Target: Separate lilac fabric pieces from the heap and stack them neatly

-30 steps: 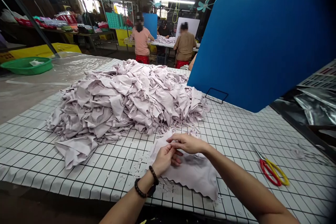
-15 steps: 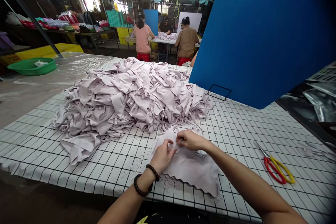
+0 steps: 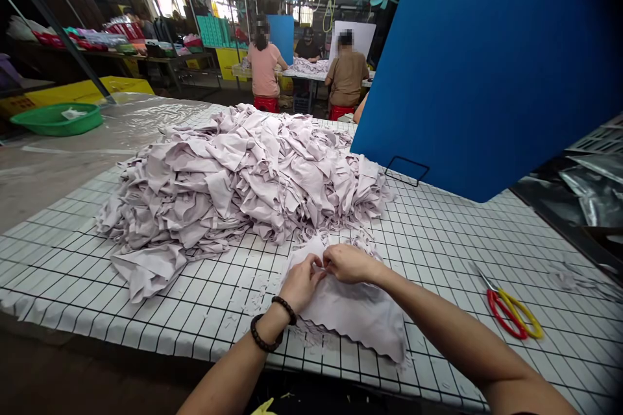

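A pale lilac fabric piece [image 3: 357, 311] with a wavy lower edge lies flat on the table in front of me. My left hand [image 3: 302, 282], with two dark beaded bracelets on its wrist, pinches the upper part of this piece. Right beside it, my right hand [image 3: 348, 262] is closed in a pinch on the same cloth, fingertips nearly touching those of the left. What exactly sits between the fingertips is too small to make out. Beyond the hands rises a large heap of similar lilac fabric pieces [image 3: 263, 168].
Scissors [image 3: 511, 311] with red and yellow handles lie at the right on the grid-patterned tablecloth [image 3: 452, 240]. A blue board [image 3: 477, 78] stands behind in a wire holder [image 3: 407, 170]. Small scraps [image 3: 256, 301] litter the cloth. A green basin [image 3: 58, 119] is far left; people sit at a back table.
My right hand has shifted slightly left, bringing its fingertips against the left hand's. The fabric piece and heap stay where they were.
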`<state>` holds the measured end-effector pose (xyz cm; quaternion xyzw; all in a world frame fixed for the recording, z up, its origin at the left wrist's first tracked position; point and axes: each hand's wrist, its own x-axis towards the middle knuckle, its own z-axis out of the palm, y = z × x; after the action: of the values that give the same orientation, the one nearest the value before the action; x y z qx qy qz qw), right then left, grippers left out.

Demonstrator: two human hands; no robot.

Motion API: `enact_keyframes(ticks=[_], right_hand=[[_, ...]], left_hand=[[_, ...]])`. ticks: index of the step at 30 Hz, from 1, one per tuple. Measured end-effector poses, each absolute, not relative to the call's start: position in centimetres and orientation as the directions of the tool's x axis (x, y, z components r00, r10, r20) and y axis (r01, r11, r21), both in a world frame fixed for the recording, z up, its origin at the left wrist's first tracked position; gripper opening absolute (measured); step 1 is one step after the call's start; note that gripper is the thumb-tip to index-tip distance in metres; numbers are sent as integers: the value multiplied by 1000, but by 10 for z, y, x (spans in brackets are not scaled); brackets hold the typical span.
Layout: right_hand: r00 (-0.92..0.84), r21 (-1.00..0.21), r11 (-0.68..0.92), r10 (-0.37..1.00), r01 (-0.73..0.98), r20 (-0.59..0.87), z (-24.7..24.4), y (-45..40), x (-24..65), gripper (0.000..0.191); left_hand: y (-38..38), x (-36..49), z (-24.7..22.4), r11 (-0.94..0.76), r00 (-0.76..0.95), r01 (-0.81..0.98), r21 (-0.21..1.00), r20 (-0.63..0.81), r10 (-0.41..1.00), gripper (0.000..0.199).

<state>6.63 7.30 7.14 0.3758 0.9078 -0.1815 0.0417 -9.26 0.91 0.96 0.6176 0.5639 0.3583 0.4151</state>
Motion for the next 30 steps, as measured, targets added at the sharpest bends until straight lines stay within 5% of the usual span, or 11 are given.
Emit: enact_keyframes(ticks=[14,22,26,30], right_hand=[[-690,-270,636,674,723,-262,86,73,52,17],[-673,-658,399,703,639,-229,69,79,58,15],[-685,-717,336,679,611,-265,67,100,77,17],[-399,-649,333,916,684,49,71,132,74,21]], left_hand=[[18,-95,4,-43,165,441,897,-34,986,18],[17,-97,9,6,161,501,865,-101,982,23],[3,-93,10,-72,37,573,816,62,997,42],[-18,-93,4,-193,26,784,590,279,960,48]])
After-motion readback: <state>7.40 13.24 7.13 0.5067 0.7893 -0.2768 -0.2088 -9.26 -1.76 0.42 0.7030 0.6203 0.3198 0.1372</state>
